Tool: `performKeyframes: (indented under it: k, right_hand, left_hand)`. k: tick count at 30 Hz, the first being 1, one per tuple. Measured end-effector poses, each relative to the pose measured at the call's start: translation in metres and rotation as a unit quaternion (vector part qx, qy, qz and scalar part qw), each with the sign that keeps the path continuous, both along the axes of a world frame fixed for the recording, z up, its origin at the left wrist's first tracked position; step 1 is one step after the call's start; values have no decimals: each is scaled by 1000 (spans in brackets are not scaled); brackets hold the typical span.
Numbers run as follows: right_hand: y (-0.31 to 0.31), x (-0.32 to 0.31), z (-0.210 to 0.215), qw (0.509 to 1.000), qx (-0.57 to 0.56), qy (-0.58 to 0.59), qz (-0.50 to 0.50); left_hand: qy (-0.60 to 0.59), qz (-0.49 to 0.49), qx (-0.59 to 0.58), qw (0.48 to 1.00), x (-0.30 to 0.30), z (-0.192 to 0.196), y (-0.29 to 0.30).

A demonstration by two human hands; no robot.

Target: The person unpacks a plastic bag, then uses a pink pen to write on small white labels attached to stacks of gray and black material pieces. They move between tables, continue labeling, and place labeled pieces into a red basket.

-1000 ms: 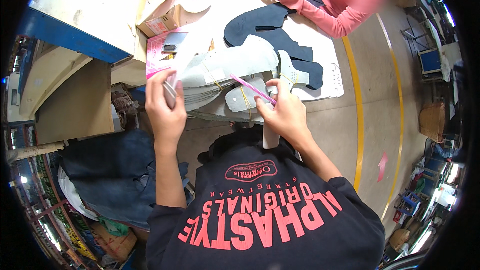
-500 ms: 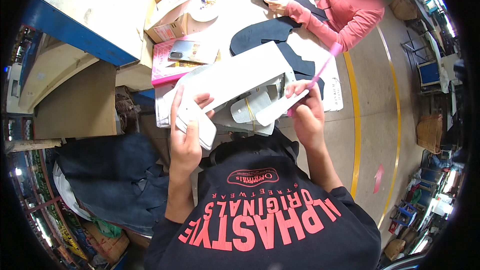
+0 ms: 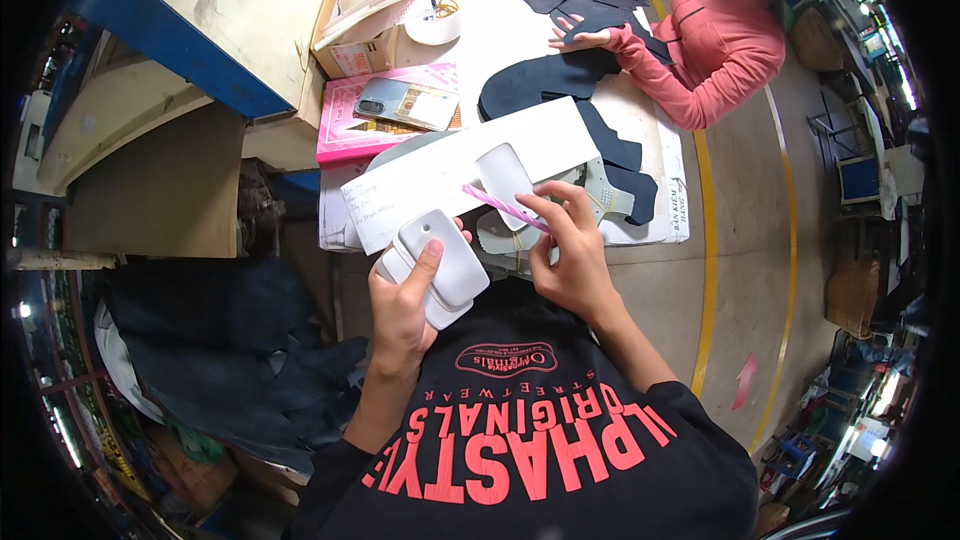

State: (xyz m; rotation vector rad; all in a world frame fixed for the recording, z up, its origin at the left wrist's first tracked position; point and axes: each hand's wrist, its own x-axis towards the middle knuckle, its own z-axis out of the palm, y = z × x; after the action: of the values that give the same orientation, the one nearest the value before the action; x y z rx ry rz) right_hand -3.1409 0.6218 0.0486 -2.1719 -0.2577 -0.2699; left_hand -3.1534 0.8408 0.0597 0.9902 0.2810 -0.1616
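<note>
My left hand point(image 3: 405, 305) is closed on a small stack of white rounded pads point(image 3: 455, 258), its thumb pressed on the top one. To the right, my right hand point(image 3: 570, 255) pinches a slim pink-and-white striped pen point(image 3: 500, 206). At that hand's fingertips is another white rounded pad point(image 3: 503, 172), partly behind the pen; whether the fingers grip it or it only rests there, I cannot tell. Beneath is a long white card point(image 3: 410, 180) with handwriting, lying over grey cut pieces point(image 3: 607, 192) near the table's front edge.
A phone point(image 3: 408, 103) lies on a pink box point(image 3: 345, 122), with an open carton point(image 3: 365, 52) behind. Black cut pieces point(image 3: 535, 80) cover the table's right side. Across the table, a person in a pink top point(image 3: 690, 60) handles black pieces. Dark material point(image 3: 220, 360) is heaped at left.
The white pad by my right hand has moved left over the card, and the pen now points left instead of up. My left hand has shifted right. The other person's hands have moved.
</note>
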Motion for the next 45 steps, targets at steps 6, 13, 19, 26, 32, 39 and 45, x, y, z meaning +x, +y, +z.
performKeyframes:
  k: [6, 13, 19, 26, 32, 39, 45]
  right_hand:
    - [16, -10, 17, 984, 127, 99, 77]
    - [23, -17, 11, 952, 184, 244, 23]
    - [17, -20, 7, 960, 152, 230, 55]
    - [10, -21, 5, 967, 135, 210, 44]
    - [5, -24, 6, 932, 270, 231, 72]
    - [-52, 0, -6, 912, 368, 171, -66]
    - [-87, 80, 8, 995, -75, 13, 59]
  left_hand:
    - [15, 8, -30, 999, -2, -3, -8]
    - [33, -14, 1, 999, -8, -10, -13]
    - [-26, -52, 80, 995, -8, -8, -11]
    - [11, -95, 19, 995, -11, -9, -2]
    - [32, 59, -47, 997, -11, -11, -23]
    - [-377, -50, 570, 728, 11, 8, -28]
    - [-403, -145, 662, 615, 35, -21, -55]
